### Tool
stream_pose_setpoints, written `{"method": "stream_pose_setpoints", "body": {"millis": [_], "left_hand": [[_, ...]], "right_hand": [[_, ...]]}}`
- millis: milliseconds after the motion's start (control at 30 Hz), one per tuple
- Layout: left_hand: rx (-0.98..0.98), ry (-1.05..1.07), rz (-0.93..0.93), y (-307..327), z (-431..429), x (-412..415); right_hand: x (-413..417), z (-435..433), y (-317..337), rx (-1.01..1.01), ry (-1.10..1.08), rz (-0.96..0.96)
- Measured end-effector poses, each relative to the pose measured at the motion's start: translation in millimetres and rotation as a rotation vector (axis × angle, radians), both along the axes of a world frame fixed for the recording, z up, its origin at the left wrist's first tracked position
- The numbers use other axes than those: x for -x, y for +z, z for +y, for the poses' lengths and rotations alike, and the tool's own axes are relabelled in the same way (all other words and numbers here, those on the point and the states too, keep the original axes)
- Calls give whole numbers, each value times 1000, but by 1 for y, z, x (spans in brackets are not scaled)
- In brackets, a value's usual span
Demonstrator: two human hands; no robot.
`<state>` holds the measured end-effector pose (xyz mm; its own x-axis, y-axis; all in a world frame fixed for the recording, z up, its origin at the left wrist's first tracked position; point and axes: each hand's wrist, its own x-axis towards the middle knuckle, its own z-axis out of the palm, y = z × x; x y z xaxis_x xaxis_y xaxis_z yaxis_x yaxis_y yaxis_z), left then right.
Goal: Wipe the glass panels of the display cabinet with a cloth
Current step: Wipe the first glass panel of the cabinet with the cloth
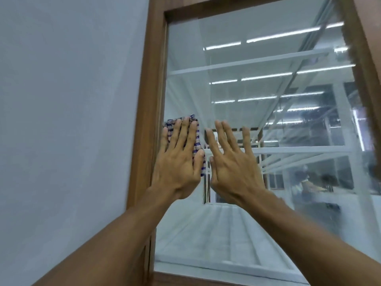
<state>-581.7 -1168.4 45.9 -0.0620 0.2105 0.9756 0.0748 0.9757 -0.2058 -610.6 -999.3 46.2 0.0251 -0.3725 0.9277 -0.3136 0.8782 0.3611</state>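
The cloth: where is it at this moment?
In the head view the checked cloth lies flat on the glass panel under the left hand, beside the left wooden frame; the right hand is just right of it.

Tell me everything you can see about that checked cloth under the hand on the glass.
The cloth is a woven-looking piece, checked in blue and white. It lies flat against the glass panel, close to the brown wooden frame at the panel's left edge. The left hand presses it with straight, spread fingers and covers most of it; only its top and right edges show.
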Motion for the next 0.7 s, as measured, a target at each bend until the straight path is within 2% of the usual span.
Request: {"method": "stream_pose_setpoints", "body": {"millis": [100,200,267,333,467,600,633,700], "left_hand": [[-50,48,35,-9,-22,-3],[-107,-23,27,-34,-9,-4],[-17,-47,-6,-49,8,-3],[102,-45,-22,-40,19,1],[-27,-76,-7,0,56,6],[258,-42,-40,-16,66,6],[267,-40,-45,-14,64,6],[148,-63,-33,1,75,6]], "right_hand": [[-1,-15,-5,-6,-13,-10],[-1,-8,-11,-16,-2,-15],[-1,1,-17,-26,12,-5],[0,15,-20,-5,17,2],[1,49,-12,103,42,5],[-1,82,-11,145,32,-4],[-1,94,-11,162,16,-26],[-1,120,-10,176,-23,-52]]}}
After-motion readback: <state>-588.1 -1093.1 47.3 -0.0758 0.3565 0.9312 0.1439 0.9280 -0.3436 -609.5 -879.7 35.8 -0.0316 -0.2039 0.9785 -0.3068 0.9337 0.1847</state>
